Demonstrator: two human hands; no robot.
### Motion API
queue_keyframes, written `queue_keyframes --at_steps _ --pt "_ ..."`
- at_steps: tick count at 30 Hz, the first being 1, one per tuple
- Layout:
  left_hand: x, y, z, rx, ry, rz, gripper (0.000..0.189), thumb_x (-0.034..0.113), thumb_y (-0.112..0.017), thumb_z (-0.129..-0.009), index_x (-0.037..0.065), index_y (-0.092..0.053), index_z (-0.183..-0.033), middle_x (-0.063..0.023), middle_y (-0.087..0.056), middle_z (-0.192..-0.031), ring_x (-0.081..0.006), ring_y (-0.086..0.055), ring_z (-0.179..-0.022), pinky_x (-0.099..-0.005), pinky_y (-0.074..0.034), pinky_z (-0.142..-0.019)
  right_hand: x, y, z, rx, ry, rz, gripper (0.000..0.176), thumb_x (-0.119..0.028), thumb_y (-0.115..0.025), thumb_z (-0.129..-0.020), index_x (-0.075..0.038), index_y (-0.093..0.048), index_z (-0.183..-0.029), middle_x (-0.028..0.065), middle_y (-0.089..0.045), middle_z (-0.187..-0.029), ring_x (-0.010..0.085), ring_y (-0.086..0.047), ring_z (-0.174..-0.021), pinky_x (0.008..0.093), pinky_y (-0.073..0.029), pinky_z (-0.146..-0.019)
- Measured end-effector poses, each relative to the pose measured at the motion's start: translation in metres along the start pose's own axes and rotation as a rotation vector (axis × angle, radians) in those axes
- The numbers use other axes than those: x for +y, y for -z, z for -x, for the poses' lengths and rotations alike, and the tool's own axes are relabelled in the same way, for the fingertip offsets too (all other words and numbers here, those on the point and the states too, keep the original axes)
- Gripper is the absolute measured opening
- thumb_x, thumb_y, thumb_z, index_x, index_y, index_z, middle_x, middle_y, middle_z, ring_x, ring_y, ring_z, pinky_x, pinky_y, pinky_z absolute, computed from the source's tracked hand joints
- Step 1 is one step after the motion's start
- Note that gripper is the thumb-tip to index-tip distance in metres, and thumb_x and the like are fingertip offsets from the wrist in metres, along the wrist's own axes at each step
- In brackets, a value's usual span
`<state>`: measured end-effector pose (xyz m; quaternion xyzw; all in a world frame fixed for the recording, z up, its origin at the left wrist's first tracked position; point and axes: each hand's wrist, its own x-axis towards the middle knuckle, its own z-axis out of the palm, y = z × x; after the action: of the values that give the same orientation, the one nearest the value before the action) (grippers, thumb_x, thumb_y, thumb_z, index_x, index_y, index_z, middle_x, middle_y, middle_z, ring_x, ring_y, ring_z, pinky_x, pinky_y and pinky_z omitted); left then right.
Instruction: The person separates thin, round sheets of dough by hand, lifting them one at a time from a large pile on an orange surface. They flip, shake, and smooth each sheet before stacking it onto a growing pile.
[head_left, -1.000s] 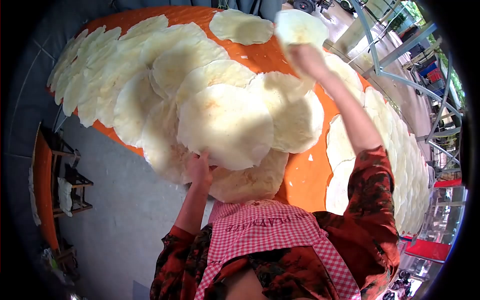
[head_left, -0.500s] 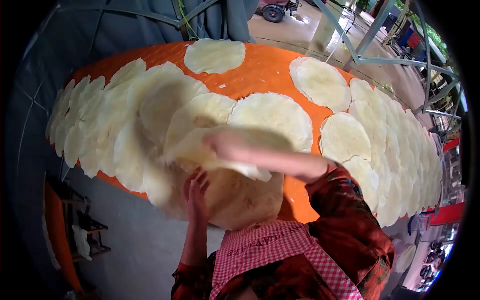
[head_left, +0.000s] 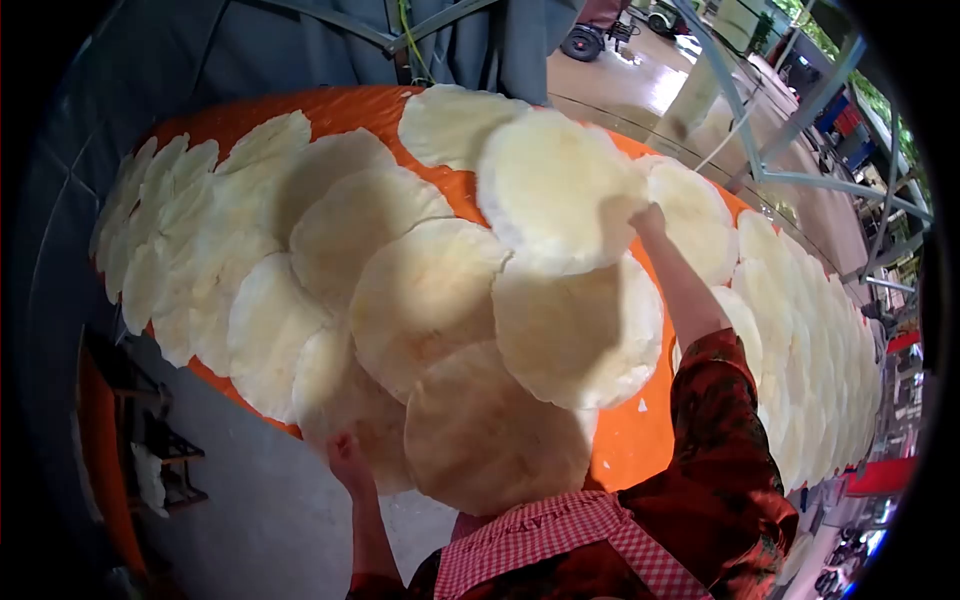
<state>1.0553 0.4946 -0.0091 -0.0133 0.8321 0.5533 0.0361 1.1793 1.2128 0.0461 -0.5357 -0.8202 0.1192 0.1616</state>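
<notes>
A large pale round sheet is held up at its right edge by my right hand, whose fingers close on it. It overlaps another sheet at the back and one nearer me. My left hand, fingers curled, is at the lower edge of a thin sheet at the front left; whether it grips that edge is too small to tell. A browner round sheet lies right of it, in front of my apron.
Rows of overlapping pale sheets cover the left and right of the orange cloth. Metal frame bars stand at the back right. A dark shelf is below left, and a wheeled cart is beyond.
My right hand has moved away from me and to the right, with a sheet now spread from it. My left hand has moved down and left, its fingers now curled.
</notes>
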Motion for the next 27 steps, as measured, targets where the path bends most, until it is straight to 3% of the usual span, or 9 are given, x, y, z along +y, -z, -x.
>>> queue_keyframes --at_steps 3,7,9,12,17,20,21,23,27 --pt "-0.001 -0.002 0.002 0.006 -0.010 0.000 0.018 0.001 -0.057 -0.082 0.001 -0.056 -0.099 -0.0054 -0.057 -0.094 -0.0156 -0.054 -0.087 -0.0277 -0.045 -0.081 -0.055 -0.021 0.028 0.793 0.361 -0.064 0.021 -0.005 -0.062 -0.073 -0.001 -0.062 -0.093 0.0143 -0.065 -0.082 0.0327 -0.063 -0.075 0.0366 -0.051 -0.068" --pt "0.015 -0.006 0.000 0.010 0.055 0.047 0.017 -0.001 -0.056 -0.081 0.002 -0.054 -0.097 -0.0034 -0.055 -0.092 -0.0147 -0.052 -0.085 -0.0268 -0.044 -0.080 -0.180 -0.089 0.039 -0.152 0.376 -1.014 0.013 0.004 -0.056 -0.079 0.002 -0.059 -0.091 0.0098 -0.061 -0.073 0.0196 -0.062 -0.068 0.0267 -0.049 -0.061" --pt "0.023 -0.009 0.001 0.006 0.045 0.052 0.015 -0.002 -0.055 -0.081 0.002 -0.054 -0.096 -0.0027 -0.054 -0.092 -0.0142 -0.051 -0.085 -0.0262 -0.043 -0.080 -0.268 -0.062 0.070 -0.600 -0.204 -1.435 0.008 0.001 -0.053 -0.085 0.005 -0.057 -0.090 0.0109 -0.059 -0.075 0.0193 -0.061 -0.067 0.0287 -0.050 -0.053" --pt "0.015 -0.010 0.000 0.043 0.055 -0.012 0.015 -0.003 -0.056 -0.080 0.002 -0.053 -0.093 -0.0023 -0.052 -0.090 -0.0133 -0.049 -0.083 -0.0247 -0.042 -0.077 -0.310 -0.167 0.016 -0.390 -0.743 -1.669 0.014 -0.014 -0.056 -0.088 -0.002 -0.055 -0.095 0.0099 -0.057 -0.079 0.0214 -0.056 -0.065 0.0334 -0.052 -0.059" --pt "0.017 -0.014 -0.001 0.056 0.054 0.051 0.018 -0.001 -0.060 -0.076 0.003 -0.054 -0.092 -0.0022 -0.050 -0.088 -0.0127 -0.047 -0.079 -0.0237 -0.040 -0.071 -0.335 -0.193 -0.015 -0.313 -0.799 -1.842 0.017 -0.026 -0.056 -0.090 -0.009 -0.055 -0.094 0.0072 -0.057 -0.085 0.0221 -0.056 -0.078 0.0365 -0.051 -0.076" --pt "0.022 -0.013 -0.001 0.076 0.055 -0.023 0.017 0.000 -0.061 -0.074 0.003 -0.055 -0.090 -0.0031 -0.050 -0.088 -0.0133 -0.047 -0.078 -0.0240 -0.040 -0.070 -0.299 -0.261 -0.087 -0.419 -0.492 -1.798 0.009 -0.005 -0.055 -0.082 -0.007 -0.056 -0.091 0.0078 -0.057 -0.079 0.0214 -0.057 -0.068 0.0345 -0.047 -0.052" --pt "0.022 -0.012 -0.001 0.070 0.059 -0.045 0.017 0.000 -0.061 -0.074 0.003 -0.055 -0.090 -0.0034 -0.050 -0.088 -0.0136 -0.047 -0.078 -0.0242 -0.040 -0.070 -0.324 -0.227 -0.092 -0.176 -0.646 -1.610 0.014 0.000 -0.055 -0.078 -0.007 -0.055 -0.090 0.0082 -0.057 -0.078 0.0216 -0.056 -0.061 0.0334 -0.044 -0.043" --pt "0.012 -0.010 -0.002 0.081 0.015 -0.040 0.014 0.001 -0.062 -0.075 0.003 -0.056 -0.088 -0.0044 -0.051 -0.087 -0.0146 -0.048 -0.077 -0.0253 -0.041 -0.069 -0.347 -0.148 -0.088 -0.166 -0.098 -1.546 0.005 -0.006 -0.056 -0.079 -0.006 -0.052 -0.081 0.0083 -0.052 -0.065 0.0212 -0.050 -0.048 0.0304 -0.040 -0.039" --pt "0.013 -0.006 0.000 0.054 0.093 -0.001 0.012 0.003 -0.061 -0.078 0.004 -0.057 -0.089 -0.0030 -0.053 -0.087 -0.0126 -0.050 -0.078 -0.0245 -0.042 -0.071 -0.407 0.014 -0.047 -0.242 0.255 -1.346 0.009 -0.008 -0.056 -0.078 -0.007 -0.059 -0.086 0.0005 -0.057 -0.070 0.0111 -0.051 -0.056 0.0255 -0.041 -0.051"
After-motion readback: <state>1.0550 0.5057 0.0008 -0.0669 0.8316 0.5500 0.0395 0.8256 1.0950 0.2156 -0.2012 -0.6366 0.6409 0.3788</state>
